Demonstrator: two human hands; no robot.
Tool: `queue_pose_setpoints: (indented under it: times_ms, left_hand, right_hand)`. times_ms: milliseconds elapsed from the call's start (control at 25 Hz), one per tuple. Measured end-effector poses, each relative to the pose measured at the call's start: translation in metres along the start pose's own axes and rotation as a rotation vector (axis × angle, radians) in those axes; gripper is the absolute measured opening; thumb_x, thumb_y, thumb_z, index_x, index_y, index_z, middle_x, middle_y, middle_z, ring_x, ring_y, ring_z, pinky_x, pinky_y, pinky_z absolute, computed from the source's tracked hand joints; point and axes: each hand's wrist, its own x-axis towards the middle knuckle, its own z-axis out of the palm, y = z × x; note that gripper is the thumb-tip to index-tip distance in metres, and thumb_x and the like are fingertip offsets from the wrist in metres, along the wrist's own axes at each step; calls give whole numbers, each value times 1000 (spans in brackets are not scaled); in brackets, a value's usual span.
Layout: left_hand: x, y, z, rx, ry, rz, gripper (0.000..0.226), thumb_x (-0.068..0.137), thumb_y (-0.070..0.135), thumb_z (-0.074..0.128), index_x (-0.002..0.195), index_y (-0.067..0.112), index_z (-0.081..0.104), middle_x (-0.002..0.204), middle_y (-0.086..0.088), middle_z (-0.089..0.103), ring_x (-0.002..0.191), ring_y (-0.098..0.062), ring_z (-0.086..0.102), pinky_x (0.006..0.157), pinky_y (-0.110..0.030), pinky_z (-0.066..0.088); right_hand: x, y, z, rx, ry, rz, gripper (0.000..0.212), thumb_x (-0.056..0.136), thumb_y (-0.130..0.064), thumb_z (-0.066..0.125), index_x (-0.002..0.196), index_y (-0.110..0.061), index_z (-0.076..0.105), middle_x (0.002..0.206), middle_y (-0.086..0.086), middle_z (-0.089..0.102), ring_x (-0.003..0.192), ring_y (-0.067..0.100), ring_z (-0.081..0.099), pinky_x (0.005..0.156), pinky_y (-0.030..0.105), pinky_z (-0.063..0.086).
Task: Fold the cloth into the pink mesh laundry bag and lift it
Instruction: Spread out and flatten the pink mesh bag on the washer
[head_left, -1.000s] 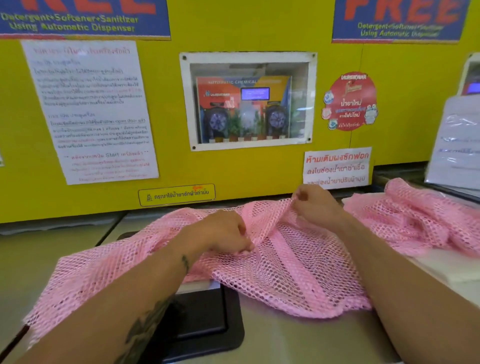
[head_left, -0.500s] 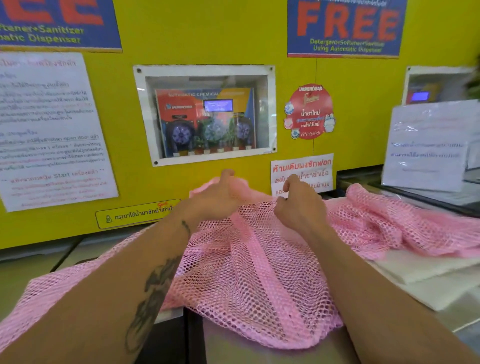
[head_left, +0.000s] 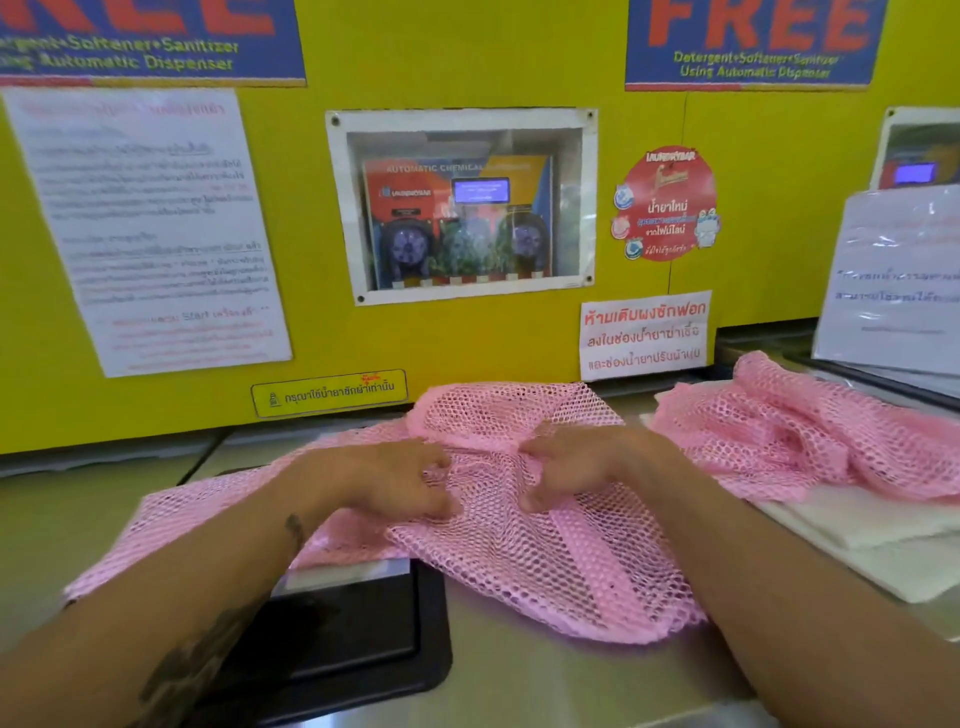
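A pink mesh laundry bag lies spread across the grey machine top in front of me. My left hand and my right hand rest on its middle, close together, fingers curled into the mesh and bunching it. The bag's far edge is folded up toward the yellow wall. A white folded cloth lies flat at the right, partly under a second heap of pink mesh.
A black recessed lid sits in the machine top under the bag's left part. The yellow wall with notices and a dispenser window stands just behind. A laminated sheet leans at the far right.
My hands had lifted the bag's middle up toward the wall; they have now come back down onto the mesh, still close together, and the bag lies flatter.
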Motion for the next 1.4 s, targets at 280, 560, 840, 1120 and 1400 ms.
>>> queue_pose_setpoints:
  times_ms: [280,560,840,1120,1400]
  left_hand:
    - [-58,2,21,55,-23,80,76,80,75,42,147,44,25,159,5,23,146,-24,23,118,-46,21]
    - [-75,6,18,-81,201,151,35,82,61,53,110,40,59,110,9,59,97,-9,56,90,-34,46]
    - [-43,-5,32,20,201,-45,58,86,65,43,141,48,34,160,-3,19,146,-32,19,116,-58,19]
    - [-36,-11,9,44,69,-4,55,75,74,52,117,38,52,142,-4,39,136,-27,27,112,-47,25]
    - [7,-4,2,-48,371,-52,67,85,14,50,147,31,31,125,-7,62,97,-26,64,84,-47,55]
  right_hand:
    - [-69,-4,-3,-14,-98,-28,74,88,-49,64,151,-28,32,158,-3,34,141,23,37,114,46,29]
    - [-20,-45,8,-55,339,-127,40,85,-29,67,124,-33,57,116,-4,52,102,16,52,87,36,46]
    - [21,19,-22,373,666,293,18,87,-22,53,91,-5,59,89,12,64,80,30,62,71,38,52]
    - [4,27,-36,661,703,133,11,86,-10,55,78,-3,60,73,17,69,67,29,68,60,35,54]
    - [12,-7,-8,-59,275,98,38,83,-13,59,121,-16,58,115,4,59,99,25,59,84,39,52]
